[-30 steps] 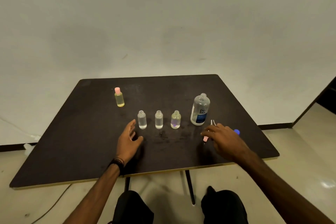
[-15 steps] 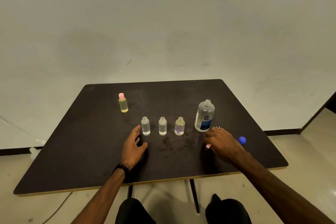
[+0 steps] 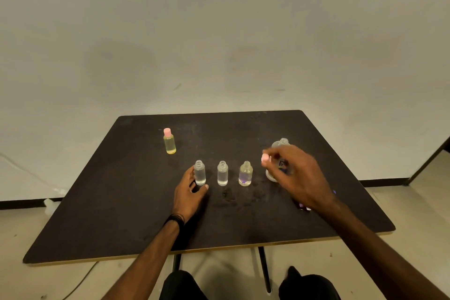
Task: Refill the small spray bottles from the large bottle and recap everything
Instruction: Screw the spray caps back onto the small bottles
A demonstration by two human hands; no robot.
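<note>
On the dark table point(image 3: 102, 214) three uncapped small bottles point(image 3: 222, 173) hold clear liquid, the left hand point(image 3: 188, 193) loosely cups the leftmost, the right hand point(image 3: 298, 178) pinches a pink cap point(image 3: 265, 158)

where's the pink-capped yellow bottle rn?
Head view: the yellow bottle stands alone at the table's far left, behind the row of three open small bottles.

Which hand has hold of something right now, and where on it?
The right hand pinches a small pink cap at its fingertips. The left hand cups the leftmost open bottle low on its body.
</note>
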